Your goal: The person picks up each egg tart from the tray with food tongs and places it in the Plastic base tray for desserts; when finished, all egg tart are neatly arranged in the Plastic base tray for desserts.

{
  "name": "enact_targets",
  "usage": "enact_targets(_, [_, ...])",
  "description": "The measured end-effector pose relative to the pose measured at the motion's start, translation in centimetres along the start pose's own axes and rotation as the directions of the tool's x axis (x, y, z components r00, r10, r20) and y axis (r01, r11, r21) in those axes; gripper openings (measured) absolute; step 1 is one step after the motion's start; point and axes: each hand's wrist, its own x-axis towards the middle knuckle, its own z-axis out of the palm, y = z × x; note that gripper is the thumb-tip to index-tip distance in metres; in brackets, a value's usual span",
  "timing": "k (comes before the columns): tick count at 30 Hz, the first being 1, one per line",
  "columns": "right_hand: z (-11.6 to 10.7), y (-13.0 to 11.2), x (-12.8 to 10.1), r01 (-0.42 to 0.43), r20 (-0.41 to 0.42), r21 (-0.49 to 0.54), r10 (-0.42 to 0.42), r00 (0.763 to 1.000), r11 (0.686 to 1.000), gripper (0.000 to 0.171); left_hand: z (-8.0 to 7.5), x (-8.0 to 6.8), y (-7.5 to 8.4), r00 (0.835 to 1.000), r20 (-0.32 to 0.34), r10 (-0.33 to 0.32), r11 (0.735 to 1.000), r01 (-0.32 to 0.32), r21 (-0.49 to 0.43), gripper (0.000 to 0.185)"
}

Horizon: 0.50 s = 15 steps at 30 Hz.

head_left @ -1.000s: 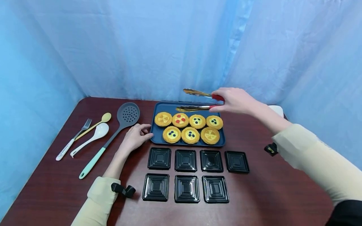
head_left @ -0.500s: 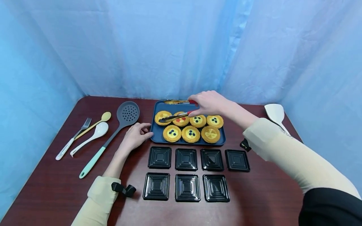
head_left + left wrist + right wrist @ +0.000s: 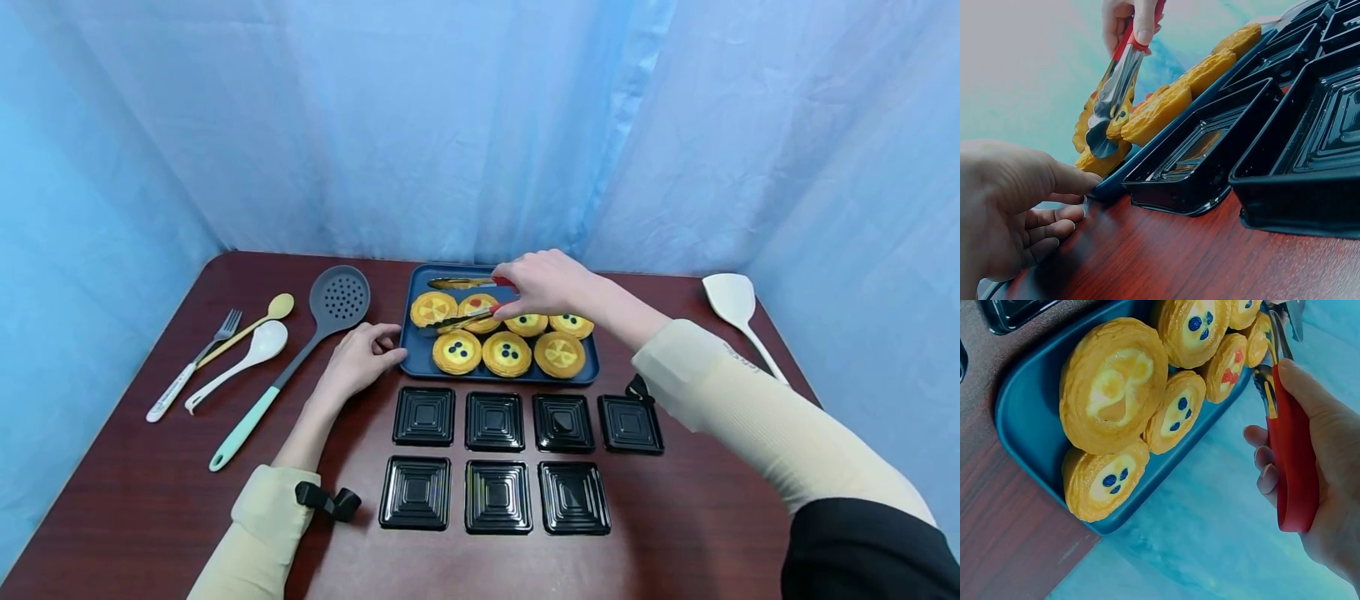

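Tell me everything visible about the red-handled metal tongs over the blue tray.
The red-handled metal tongs have two shiny metal arms with scalloped tips and red grip covers. The right hand grips the red part, fingers curled round it. The arms are spread: one reaches along the back of the blue tray, the other slants across the back row of round yellow tarts. In the left wrist view the tips sit at a tart; whether they touch it is unclear.

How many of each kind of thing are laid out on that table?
Round yellow tarts: 7
Square black plastic trays: 7
Blue baking tray: 1
Red-handled metal tongs: 1
Spoons: 2
Fork: 1
Grey slotted spoon: 1
White spatula: 1
Total: 21
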Motion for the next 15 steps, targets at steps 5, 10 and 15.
enact_targets(5, [0.10, 0.04, 0.01, 0.001, -0.002, 0.006, -0.001, 1.000, 1.000, 0.064, 0.11, 0.04, -0.04, 1.000, 0.003, -0.006, 1.000, 0.006, 0.002, 0.049])
enact_targets(10, [0.10, 0.06, 0.11, 0.003, 0.000, 0.011, -0.003, 1.000, 1.000, 0.062, 0.12, 0.04, -0.04, 1.000, 0.006, -0.006, 1.000, 0.006, -0.006, 0.049])
enact_targets(15, [0.31, 0.14, 0.15, 0.002, 0.000, 0.008, -0.002, 1.000, 1.000, 0.060, 0.17, 0.03, -0.06, 1.000, 0.007, -0.007, 1.000, 0.007, -0.007, 0.048])
